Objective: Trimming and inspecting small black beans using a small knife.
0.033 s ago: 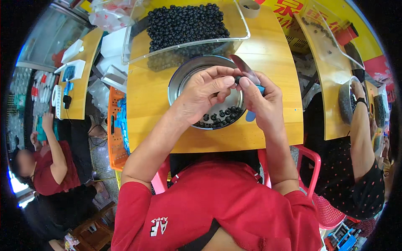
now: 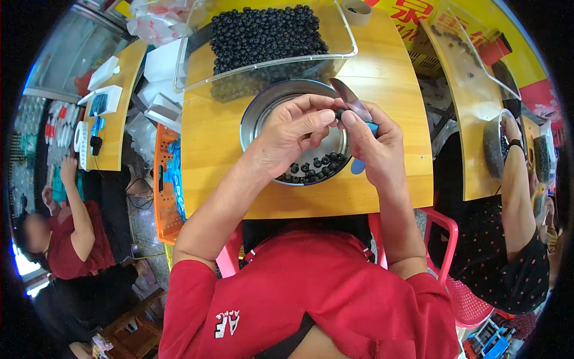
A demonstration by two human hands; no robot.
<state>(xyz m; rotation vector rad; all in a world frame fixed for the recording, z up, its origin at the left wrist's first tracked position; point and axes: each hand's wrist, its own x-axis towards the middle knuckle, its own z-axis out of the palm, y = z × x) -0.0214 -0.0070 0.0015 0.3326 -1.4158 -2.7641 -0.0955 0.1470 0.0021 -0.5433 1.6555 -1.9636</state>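
My hands meet above a round metal bowl (image 2: 246, 124). The thumb and fingers of my left hand (image 2: 293, 128) pinch a small round black piece (image 2: 339, 113). My right hand (image 2: 375, 140) is closed round a knife (image 2: 351, 99) with a blue handle, its blade pointing up and to the left. My right thumb presses against the same black piece, which my fingers partly hide. Several more small black pieces (image 2: 310, 173), some with a hole in them, lie in the bowl's bottom.
Beyond the bowl, a clear plastic bin (image 2: 263, 61) holds a heap of black pieces on the wooden table (image 2: 388, 185). An orange crate (image 2: 170, 221) stands left of the table. A person (image 2: 75, 239) sits at left; another person's arm (image 2: 517, 185) reaches into a bowl at right.
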